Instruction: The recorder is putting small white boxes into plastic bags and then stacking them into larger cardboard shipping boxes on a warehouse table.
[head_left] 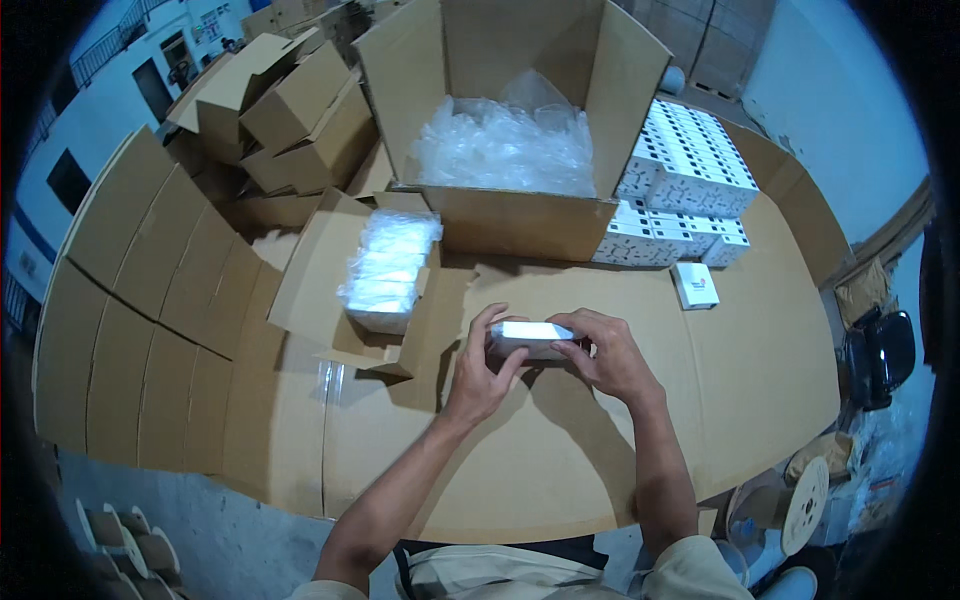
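Observation:
Above the middle of the cardboard-covered table, I hold a small white box [532, 331] level between both hands. My left hand [478, 372] grips its left end, the thumb along the near side. At the other end, my right hand [612, 358] is closed round the box with its thumb on the near side too. The underside and most of the ends are hidden by my fingers. To the left, an open carton [310, 285] holds a row of small film-wrapped boxes [392, 262]. Another small white box [694, 286] lies alone to the right.
A large open carton [530, 222] full of clear plastic bags [510, 145] stands at the back. Beside it are stacked small white patterned boxes [690, 170]. Flat-sided brown cartons [150, 300] line the left edge, with more open cartons [290, 110] behind. Spools [790, 505] are on the floor.

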